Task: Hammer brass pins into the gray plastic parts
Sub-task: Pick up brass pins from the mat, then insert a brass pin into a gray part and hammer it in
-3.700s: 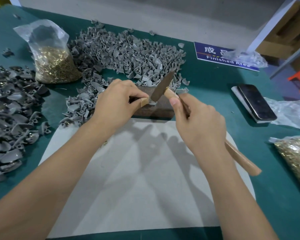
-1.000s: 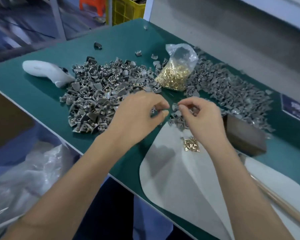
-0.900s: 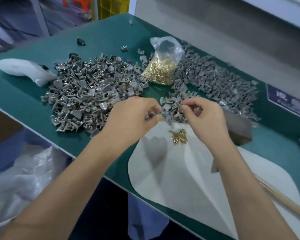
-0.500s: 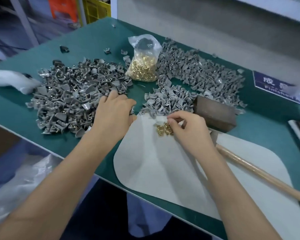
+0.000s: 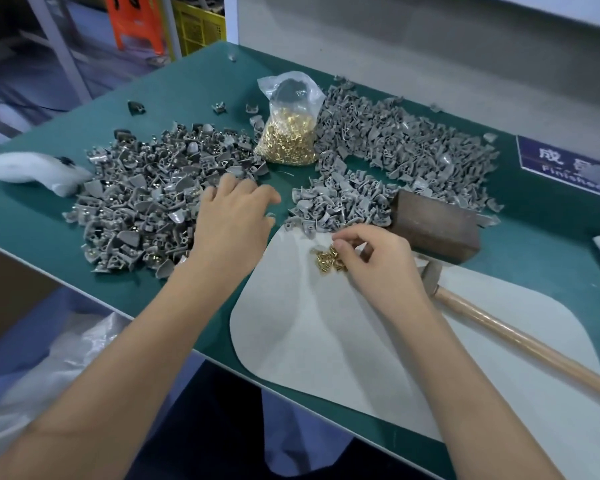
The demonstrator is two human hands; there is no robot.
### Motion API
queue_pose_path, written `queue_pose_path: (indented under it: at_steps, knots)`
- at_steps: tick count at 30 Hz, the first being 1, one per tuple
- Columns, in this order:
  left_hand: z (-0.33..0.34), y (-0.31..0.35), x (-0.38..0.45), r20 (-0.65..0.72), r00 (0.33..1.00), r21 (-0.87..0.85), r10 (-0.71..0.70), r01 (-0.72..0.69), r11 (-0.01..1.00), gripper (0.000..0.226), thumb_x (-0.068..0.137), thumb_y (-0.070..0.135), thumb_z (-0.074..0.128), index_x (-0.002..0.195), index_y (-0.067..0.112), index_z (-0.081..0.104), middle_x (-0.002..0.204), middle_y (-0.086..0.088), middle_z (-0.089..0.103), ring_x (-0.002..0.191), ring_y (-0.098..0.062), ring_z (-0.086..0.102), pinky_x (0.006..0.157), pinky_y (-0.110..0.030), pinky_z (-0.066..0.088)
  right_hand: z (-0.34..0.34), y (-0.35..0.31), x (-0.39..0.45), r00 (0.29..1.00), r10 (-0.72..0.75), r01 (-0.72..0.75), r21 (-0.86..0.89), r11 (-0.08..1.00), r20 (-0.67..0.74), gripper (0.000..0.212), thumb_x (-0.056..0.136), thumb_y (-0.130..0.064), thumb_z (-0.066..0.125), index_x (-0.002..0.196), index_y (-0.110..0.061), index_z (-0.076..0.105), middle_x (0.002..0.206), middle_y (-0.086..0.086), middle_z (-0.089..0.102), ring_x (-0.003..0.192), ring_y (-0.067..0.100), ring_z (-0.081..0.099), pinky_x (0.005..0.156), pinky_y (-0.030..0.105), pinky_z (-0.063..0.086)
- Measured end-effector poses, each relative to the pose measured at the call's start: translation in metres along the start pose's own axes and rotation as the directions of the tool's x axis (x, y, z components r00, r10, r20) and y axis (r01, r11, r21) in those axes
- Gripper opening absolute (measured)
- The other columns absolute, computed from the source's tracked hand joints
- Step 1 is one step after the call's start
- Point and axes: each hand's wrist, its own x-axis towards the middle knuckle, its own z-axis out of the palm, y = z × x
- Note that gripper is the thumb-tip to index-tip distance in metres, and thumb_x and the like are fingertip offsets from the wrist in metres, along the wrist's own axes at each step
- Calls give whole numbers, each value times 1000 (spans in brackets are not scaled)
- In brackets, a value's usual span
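My left hand [image 5: 234, 220] lies open, palm down, at the right edge of the left pile of gray plastic parts [image 5: 142, 199]. My right hand [image 5: 378, 261] has its fingertips in a small heap of loose brass pins [image 5: 326, 259] on the gray mat [image 5: 326, 341]; a pinched pin cannot be made out. A second pile of gray parts [image 5: 340, 206] lies just beyond that hand and runs on to the back right. The hammer [image 5: 499, 327] rests on the mat beside my right wrist, its head near the dark brown block [image 5: 433, 226].
A clear plastic bag of brass pins [image 5: 290, 133] stands between the two piles. A white glove [image 5: 32, 171] lies at the far left. A blue "Finished Area" sign [image 5: 565, 164] is at the right. The green table's near edge [image 5: 118, 310] runs diagonally under my left forearm.
The hammer has been put down on the mat. My left hand spread open at the left pile, and my right hand dropped from the gray parts onto the loose pins.
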Motion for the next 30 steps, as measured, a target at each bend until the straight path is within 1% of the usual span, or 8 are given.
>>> queue_pose_path:
  at_steps: [2,4,9,12,16,22,25,30]
  knots:
    - [0,8,3,46,994,-133,96,-89,987,29,97,33,65,125,26,64,112,5,67,112,-23,51,96,-42,42,0,0,0,1000,-2,2,0,1000,4,12,93,-19,70,93,-29,77,88,-20,72,73,-5,59,64,8,39]
    - [4,19,3,73,987,-172,145,-130,976,31,95,37,67,124,27,65,108,8,68,108,-21,53,92,-39,43,0,0,-1,1000,8,-8,-3,1000,14,12,93,-20,69,94,-30,77,90,-18,72,74,-2,59,67,18,46]
    - [18,29,2,25,999,18,29,-29,999,42,92,41,67,132,30,58,121,5,64,119,-23,48,95,-38,29,1,1,-1,1000,15,-15,-10,1000,26,11,93,-22,69,94,-31,76,92,-17,71,76,3,62,73,35,55]
    - [20,29,5,25,998,70,-56,54,996,46,91,42,68,134,30,57,125,2,62,122,-25,47,96,-39,28,1,0,-1,1000,17,-17,-14,1000,26,10,93,-24,69,94,-31,76,91,-17,71,76,4,62,73,37,55]
    - [19,27,6,13,998,54,-60,59,997,34,94,32,67,127,35,64,120,4,64,117,-25,48,95,-40,27,0,1,-2,999,21,-21,-17,1000,32,9,94,-24,69,93,-31,75,90,-18,71,75,4,61,71,36,55]
    - [17,18,11,31,997,2,-66,66,998,40,93,24,68,131,31,60,123,6,66,121,-25,46,97,-40,27,-1,2,-2,1000,17,-17,-24,1000,24,10,94,-24,69,93,-33,75,89,-20,71,77,3,62,70,34,54]
    - [16,21,12,40,999,-66,14,-12,998,44,90,32,74,132,32,61,122,4,63,120,-25,44,98,-40,29,1,3,-2,1000,18,-17,-19,1000,24,11,93,-24,69,92,-34,74,88,-19,70,75,4,61,70,36,55]
    - [18,37,15,105,984,-103,143,-132,986,36,86,42,77,120,39,67,119,12,61,114,-17,42,87,-33,25,1,3,-1,1000,15,-15,5,1000,21,11,92,-23,68,91,-33,73,85,-16,70,71,5,61,69,38,55]
